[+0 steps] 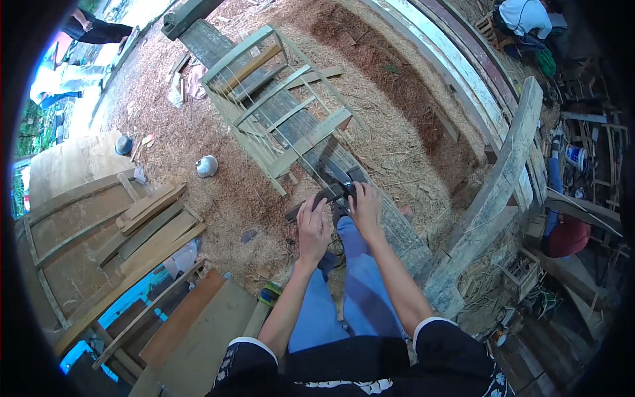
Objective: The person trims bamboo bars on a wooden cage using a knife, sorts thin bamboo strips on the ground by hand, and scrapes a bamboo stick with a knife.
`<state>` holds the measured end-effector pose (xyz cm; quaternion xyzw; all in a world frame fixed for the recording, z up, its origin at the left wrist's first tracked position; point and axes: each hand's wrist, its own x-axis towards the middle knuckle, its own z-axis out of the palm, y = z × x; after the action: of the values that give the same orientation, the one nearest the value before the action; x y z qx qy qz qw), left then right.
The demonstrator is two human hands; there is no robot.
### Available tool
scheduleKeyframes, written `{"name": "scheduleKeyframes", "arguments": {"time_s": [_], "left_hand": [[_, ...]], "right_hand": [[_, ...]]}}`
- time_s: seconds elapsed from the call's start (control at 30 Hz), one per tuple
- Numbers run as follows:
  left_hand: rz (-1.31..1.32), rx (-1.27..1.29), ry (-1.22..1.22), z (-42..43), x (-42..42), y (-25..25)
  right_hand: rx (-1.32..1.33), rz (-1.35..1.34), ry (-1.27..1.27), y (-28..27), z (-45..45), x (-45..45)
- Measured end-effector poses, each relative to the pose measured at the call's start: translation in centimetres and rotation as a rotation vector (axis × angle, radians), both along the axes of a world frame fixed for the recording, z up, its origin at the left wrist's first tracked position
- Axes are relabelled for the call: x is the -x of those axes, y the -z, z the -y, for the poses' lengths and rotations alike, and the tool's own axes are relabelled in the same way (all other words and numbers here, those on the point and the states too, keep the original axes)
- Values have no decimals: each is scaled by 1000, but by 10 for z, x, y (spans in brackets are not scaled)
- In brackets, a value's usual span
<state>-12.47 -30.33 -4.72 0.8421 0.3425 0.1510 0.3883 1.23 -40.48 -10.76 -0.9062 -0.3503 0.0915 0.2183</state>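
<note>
A dark tool or clamp-like piece (338, 190) lies across the weathered plank (397, 228) in front of my knees. My left hand (313, 228) has its fingers bent over the dark bar at the left end of this piece. On its right side, my right hand (366, 206) rests with curled fingers against the dark block. Whether either hand truly grips it is too small to tell. Just beyond the hands, a slatted wooden frame (291, 155) stands tilted over the same plank, its near corner close to the dark piece.
Stacked boards (155, 225) lie at the left, near a metal bowl (206, 166) on the shavings. A thick beam (493, 178) slants along the right. Other people are at the upper left (66, 73), upper right (526, 18) and right edge (567, 237).
</note>
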Motion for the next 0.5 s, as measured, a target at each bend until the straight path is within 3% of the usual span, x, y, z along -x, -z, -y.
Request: {"name": "scheduleKeyframes", "arguments": {"time_s": [0.13,0.23,0.37,0.47,0.5], "left_hand": [[71,-38,-8,-5,4,8],[129,-99,11,-16,19,-15],[251,-184,-1,-45,24,-56],[213,-109,-28,-77,13,-88],[148,-152,-21,-90,7,-97]], "right_hand": [[-63,-79,60,31,-11,-3],[-149,-82,62,25,2,2],[-280,-454,411,-46,4,6],[-463,-615,518,-108,-12,-1],[-491,-524,486,-120,-23,-5]]}}
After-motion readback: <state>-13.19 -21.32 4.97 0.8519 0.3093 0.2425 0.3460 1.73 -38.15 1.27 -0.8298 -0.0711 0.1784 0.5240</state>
